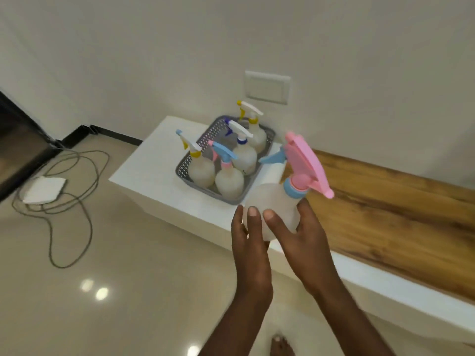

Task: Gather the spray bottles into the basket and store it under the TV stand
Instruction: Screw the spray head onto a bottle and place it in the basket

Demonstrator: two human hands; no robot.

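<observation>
Hands, left (248, 242) and right (303, 235), cup the pink-topped bottle (277, 201); lower it upright into the basket's (187, 163) lower-right gap.

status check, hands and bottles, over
Left hand and right hand both gripping pink-topped translucent spray bottle, in the air. Grey perforated plastic basket on white stand, four bottles inside. Free corner nearest, path clear.

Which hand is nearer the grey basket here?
Left. The left hand cups the held bottle just below the basket's near corner; the right hand grips the bottle's far side, farther away.
</observation>
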